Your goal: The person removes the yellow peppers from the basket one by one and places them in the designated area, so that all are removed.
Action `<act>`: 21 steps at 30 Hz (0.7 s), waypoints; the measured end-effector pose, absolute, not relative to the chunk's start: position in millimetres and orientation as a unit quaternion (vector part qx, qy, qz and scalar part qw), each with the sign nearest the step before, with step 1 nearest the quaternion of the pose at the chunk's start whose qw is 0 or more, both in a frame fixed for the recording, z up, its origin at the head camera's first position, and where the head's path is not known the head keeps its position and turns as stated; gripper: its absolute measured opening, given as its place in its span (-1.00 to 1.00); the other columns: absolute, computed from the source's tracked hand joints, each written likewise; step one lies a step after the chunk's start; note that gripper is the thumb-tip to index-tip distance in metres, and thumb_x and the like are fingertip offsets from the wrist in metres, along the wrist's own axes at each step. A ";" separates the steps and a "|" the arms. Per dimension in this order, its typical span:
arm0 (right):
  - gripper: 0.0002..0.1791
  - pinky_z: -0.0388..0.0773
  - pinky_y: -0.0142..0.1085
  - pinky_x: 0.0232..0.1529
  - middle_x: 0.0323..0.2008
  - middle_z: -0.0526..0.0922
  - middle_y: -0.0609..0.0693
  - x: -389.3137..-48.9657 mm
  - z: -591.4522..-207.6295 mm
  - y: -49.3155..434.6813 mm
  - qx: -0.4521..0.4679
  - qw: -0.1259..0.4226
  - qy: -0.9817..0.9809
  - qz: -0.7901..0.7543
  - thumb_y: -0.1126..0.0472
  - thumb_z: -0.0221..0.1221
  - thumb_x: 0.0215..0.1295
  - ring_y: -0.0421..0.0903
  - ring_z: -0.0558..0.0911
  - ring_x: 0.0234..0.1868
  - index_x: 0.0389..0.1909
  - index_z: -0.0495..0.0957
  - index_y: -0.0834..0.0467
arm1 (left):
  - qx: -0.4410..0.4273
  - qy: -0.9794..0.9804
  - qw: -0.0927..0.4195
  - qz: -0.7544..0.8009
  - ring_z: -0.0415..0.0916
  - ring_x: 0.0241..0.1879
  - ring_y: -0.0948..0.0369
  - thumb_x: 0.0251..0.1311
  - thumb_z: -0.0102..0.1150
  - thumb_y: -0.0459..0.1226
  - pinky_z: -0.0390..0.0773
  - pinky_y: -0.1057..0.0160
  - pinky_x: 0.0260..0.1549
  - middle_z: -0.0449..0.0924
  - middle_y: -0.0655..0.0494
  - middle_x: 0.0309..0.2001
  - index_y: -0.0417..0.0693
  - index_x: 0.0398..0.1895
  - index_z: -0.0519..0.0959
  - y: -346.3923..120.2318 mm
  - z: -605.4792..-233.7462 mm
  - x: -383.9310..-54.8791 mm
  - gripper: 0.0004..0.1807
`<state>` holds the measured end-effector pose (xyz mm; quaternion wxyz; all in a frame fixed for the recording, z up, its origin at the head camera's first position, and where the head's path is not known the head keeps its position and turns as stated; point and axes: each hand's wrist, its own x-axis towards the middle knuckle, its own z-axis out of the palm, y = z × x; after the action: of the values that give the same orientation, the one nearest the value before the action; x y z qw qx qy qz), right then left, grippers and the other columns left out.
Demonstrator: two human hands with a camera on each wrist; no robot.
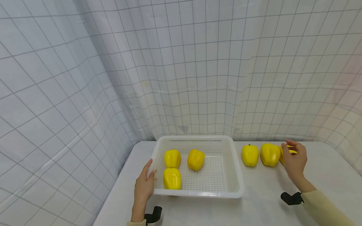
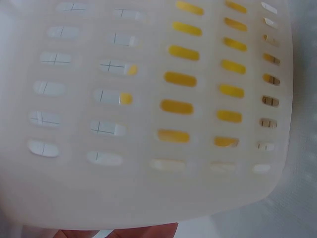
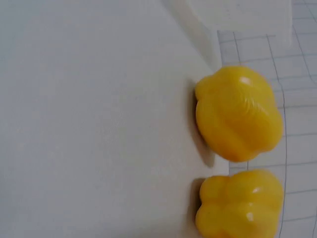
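My left hand (image 1: 143,187) grips the left rim of a white plastic basket (image 1: 237,175), thumb on the inner side. In the left wrist view the slotted basket wall (image 2: 133,191) fills most of the picture, with fingertips (image 2: 143,232) under its edge and yellow showing through the slots. Inside the basket lie three yellow bell peppers, one at the back left (image 1: 172,158), one at the front left (image 1: 172,179) and one near the middle (image 1: 195,159). At the far right my right hand (image 1: 295,163) holds a yellow bell pepper (image 1: 282,155), partly hidden behind the fingers.
Right of the basket, two more yellow bell peppers (image 1: 250,155) (image 1: 270,154) stand in a row on the white table (image 1: 263,201); the right wrist view shows two peppers (image 3: 240,114) (image 3: 242,206) too. A white gridded curtain (image 1: 198,78) hangs behind and along the left side.
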<state>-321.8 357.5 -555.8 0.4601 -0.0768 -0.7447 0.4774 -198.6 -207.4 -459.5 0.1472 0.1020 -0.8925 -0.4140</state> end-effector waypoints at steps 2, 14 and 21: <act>-0.72 0.30 -0.46 -0.27 -0.13 0.51 -0.11 -324.1 -553.1 349.7 -0.055 0.454 -0.746 0.483 0.05 0.22 0.25 -0.24 0.45 -0.21 -0.07 0.62 0.08 | 0.102 -0.892 0.147 -0.414 0.41 0.05 -0.23 0.37 -0.10 -0.25 0.37 -0.27 -0.13 0.37 -0.28 0.22 0.04 0.40 0.27 -207.9 -460.1 -199.3 -0.48; -0.69 0.35 -0.45 -0.20 -0.08 0.56 0.00 -307.5 -509.5 277.4 0.026 0.333 -0.749 0.573 0.05 0.14 0.34 -0.11 0.47 -0.14 0.03 0.56 0.07 | 0.098 -0.893 0.137 -0.418 0.41 0.06 -0.23 0.39 -0.12 -0.25 0.37 -0.28 -0.12 0.34 -0.29 0.23 0.05 0.42 0.23 -209.1 -461.9 -199.2 -0.47; -0.74 0.38 -0.50 -0.20 -0.21 0.57 -0.15 -244.9 -424.3 210.0 0.054 0.250 -0.773 0.581 0.19 0.11 0.37 -0.19 0.49 -0.20 -0.06 0.52 0.27 | 0.099 -0.892 0.135 -0.419 0.43 0.02 -0.21 0.39 -0.12 -0.25 0.39 -0.26 -0.15 0.35 -0.29 0.23 0.05 0.42 0.23 -209.0 -462.4 -198.8 -0.47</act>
<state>-244.9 210.0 -424.3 0.2503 0.0539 -0.7728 0.5807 -198.8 -209.0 -462.4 0.1354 0.0988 -0.8922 -0.4195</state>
